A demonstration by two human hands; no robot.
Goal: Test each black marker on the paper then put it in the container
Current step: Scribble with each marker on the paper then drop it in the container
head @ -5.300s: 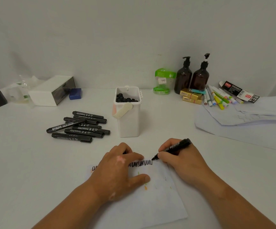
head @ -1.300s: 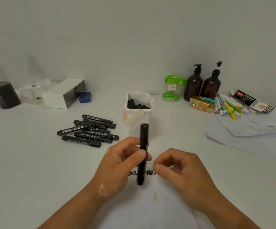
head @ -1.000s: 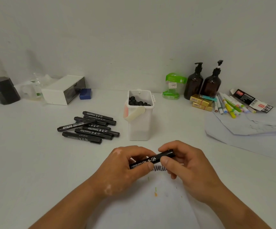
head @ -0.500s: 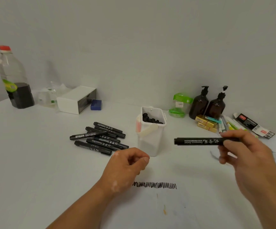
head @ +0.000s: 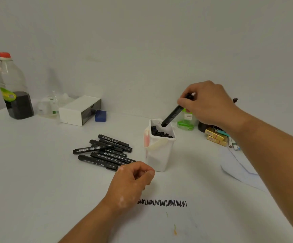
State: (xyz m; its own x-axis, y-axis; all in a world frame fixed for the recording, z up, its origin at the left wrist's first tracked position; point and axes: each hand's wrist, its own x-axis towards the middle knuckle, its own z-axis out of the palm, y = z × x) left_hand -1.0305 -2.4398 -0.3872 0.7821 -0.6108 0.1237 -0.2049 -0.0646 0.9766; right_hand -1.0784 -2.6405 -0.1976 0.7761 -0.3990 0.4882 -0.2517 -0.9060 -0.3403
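Note:
My right hand (head: 207, 102) grips a capped black marker (head: 173, 114) by its upper end, tilted, with its lower tip just inside the rim of the white container (head: 159, 155). Several black marker ends show inside that container. A pile of several black markers (head: 105, 151) lies on the table left of it. My left hand (head: 131, 183) rests on the table with its fingers curled and nothing in them, between the pile and the white paper (head: 168, 223). A black zigzag line (head: 162, 202) runs along the paper's top edge.
At the back left stand a bottle of dark liquid (head: 14, 88), a white box (head: 80, 110) and a blue block (head: 100, 116). Behind the container sit a green-lidded jar (head: 186, 120), yellow boxes (head: 215, 136) and coloured pens (head: 233, 144). Loose paper sheets (head: 237, 165) lie at the right.
My right hand carried the capped marker from level above the table up to the container and tipped it down into the opening. My left hand let go and curled on the table.

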